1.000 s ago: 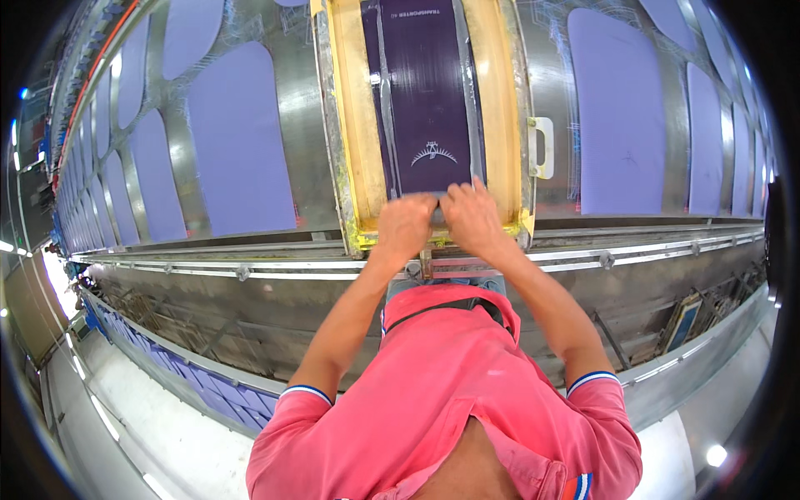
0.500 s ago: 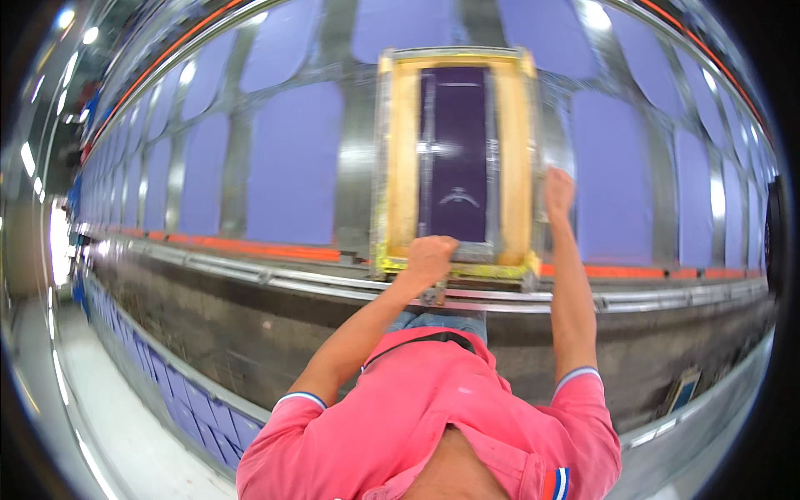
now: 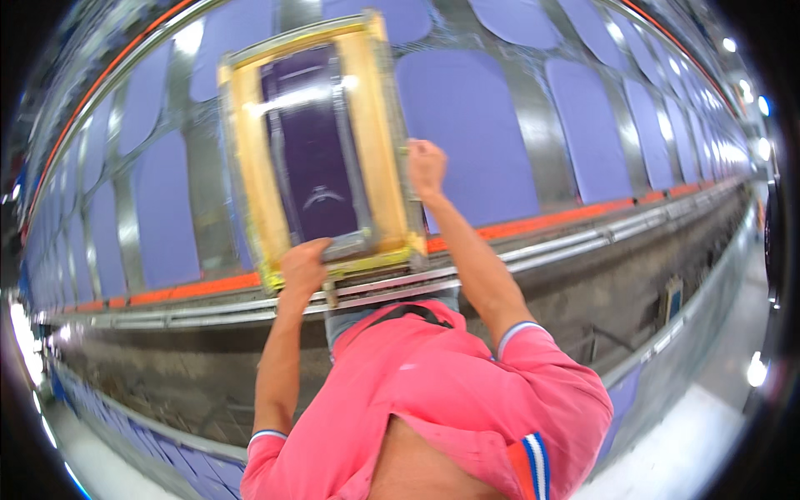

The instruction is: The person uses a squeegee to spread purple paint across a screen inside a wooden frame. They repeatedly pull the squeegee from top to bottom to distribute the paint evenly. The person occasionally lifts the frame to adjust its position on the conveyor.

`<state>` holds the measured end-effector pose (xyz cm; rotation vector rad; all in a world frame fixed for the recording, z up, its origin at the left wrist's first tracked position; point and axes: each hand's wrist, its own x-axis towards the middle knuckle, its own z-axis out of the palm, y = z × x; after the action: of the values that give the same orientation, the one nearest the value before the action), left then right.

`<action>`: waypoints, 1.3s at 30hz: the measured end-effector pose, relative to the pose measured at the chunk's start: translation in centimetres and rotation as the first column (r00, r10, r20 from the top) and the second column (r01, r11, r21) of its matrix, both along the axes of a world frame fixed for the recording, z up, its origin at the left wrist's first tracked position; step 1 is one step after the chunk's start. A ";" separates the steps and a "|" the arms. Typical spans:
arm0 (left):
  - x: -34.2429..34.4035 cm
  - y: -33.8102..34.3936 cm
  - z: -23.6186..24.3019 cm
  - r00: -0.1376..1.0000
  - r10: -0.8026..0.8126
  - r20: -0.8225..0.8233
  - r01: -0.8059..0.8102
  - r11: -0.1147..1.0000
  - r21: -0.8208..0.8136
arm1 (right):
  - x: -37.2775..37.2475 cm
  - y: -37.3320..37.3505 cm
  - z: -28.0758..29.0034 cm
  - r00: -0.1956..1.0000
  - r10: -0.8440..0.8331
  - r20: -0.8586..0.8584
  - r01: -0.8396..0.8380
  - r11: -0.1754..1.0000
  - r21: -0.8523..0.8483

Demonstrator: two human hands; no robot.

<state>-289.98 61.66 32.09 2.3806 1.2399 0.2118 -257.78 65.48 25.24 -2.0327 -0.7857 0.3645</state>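
Note:
A screen-printing frame (image 3: 382, 142), with pale yellow borders and a dark purple middle, sits over the long table. Fingers curled, my left hand (image 3: 302, 265) grips the frame's near edge, left of its middle. My right hand (image 3: 427, 167) is closed at the frame's right side rail; its fingertips are partly hidden there. Inside the frame, a small pale curved mark shows on the purple mesh (image 3: 321, 158) near the end closest to me. Whether the frame rests flat or is slightly raised I cannot tell.
Lavender fabric panels (image 3: 467, 125) lie in rows along the metal table (image 3: 542, 125). An orange strip (image 3: 533, 223) and metal rails (image 3: 567, 246) run along its near edge. Behind me, more purple pieces (image 3: 158, 450) line a lower ledge beside a pale floor (image 3: 125, 467).
My view has turned, so the frame and both hands appear farther left and the frame looks tilted. My hands stay at its near edge and right side.

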 end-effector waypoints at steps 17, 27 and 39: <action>-7.7 1.1 -0.2 0.981 -0.187 0.043 0.188 0.982 -0.021 | -4.7 2.6 -1.3 0.985 -0.044 0.165 0.069 0.987 -0.143; -1.4 16.8 -3.2 0.983 -0.104 0.150 0.061 0.962 0.265 | -6.7 7.7 2.5 0.896 0.116 0.429 -0.131 0.991 0.005; 11.4 47.6 -0.3 0.957 -0.179 -0.227 0.198 0.978 0.065 | -3.8 37.7 8.4 0.358 0.923 0.140 -0.671 0.359 -0.649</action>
<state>-278.63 109.29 31.74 2.6370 1.1057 -0.0621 -261.56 103.21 33.60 -2.0005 -2.3444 0.6850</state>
